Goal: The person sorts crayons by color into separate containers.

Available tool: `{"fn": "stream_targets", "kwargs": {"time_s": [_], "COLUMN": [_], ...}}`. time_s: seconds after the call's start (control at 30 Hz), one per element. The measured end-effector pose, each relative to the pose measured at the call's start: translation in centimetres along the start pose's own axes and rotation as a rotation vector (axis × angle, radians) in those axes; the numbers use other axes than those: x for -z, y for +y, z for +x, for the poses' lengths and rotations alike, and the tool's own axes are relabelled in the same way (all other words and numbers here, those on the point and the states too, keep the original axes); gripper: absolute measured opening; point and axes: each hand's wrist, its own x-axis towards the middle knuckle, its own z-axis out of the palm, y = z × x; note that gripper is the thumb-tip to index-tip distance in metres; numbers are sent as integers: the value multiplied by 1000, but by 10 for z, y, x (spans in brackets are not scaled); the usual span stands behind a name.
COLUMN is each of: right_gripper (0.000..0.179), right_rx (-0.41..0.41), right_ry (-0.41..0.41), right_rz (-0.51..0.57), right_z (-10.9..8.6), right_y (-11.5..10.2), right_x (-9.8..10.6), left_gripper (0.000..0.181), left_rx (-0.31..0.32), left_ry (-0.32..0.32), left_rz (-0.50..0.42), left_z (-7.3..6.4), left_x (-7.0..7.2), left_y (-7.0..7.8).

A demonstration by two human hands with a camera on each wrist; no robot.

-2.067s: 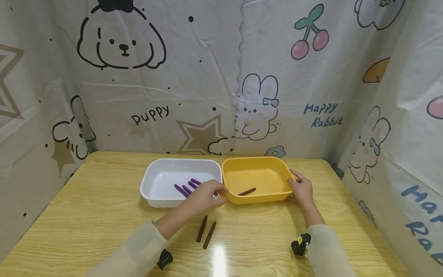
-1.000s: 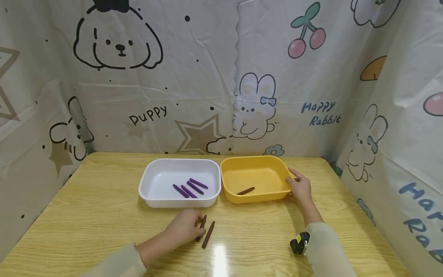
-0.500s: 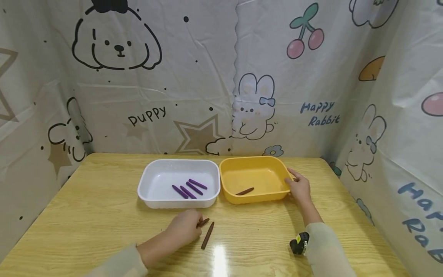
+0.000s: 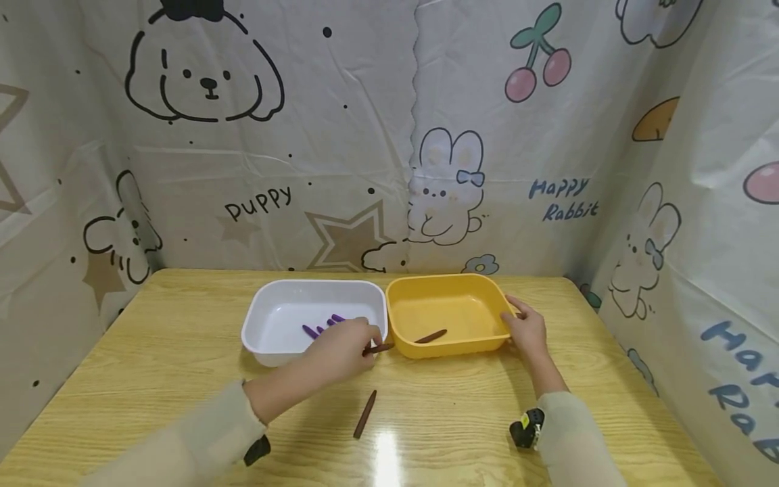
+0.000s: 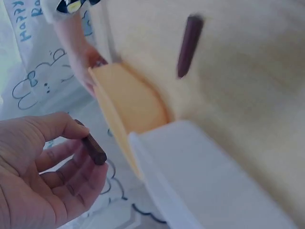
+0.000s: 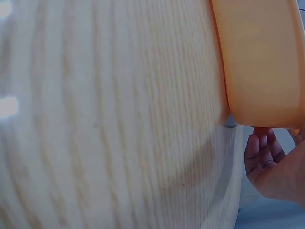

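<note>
My left hand (image 4: 343,346) pinches a brown crayon (image 4: 381,348) between thumb and fingers, above the front right corner of the white bin (image 4: 276,321). The left wrist view shows the held crayon (image 5: 94,149) up close, the other fingers loosely bent. Beside the white bin stands the yellow bin (image 4: 453,308), with one brown crayon (image 4: 432,336) inside. My right hand (image 4: 529,333) grips the yellow bin's right end, thumb at the rim and fingers outside. Several purple crayons (image 4: 310,331) lie in the white bin, partly hidden by my left hand.
Another brown crayon (image 4: 365,414) lies on the wooden table (image 4: 456,419) in front of the bins. A patterned cloth (image 4: 341,155) hangs behind the table and along both sides.
My left hand let go above the yellow bin's near left corner, came down to the table, picked up one of two brown crayons and rose back toward the bins. The right hand stayed put.
</note>
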Motion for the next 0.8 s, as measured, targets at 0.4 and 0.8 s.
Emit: {"fn": "stream_targets", "kwargs": {"time_s": [0.4, 0.8], "right_gripper": [48, 48], "right_rx": [7, -1], "right_ry": [1, -4], "right_rz": [-7, -5], "right_z": [1, 0], "right_y": [1, 1], "right_x": [-1, -1], "left_gripper": [15, 18], "left_rx": [-31, -5], "left_ry": [-52, -64], "left_rz": [20, 38], "left_z": [41, 82], "left_x": [23, 1], "left_y": [13, 6]}}
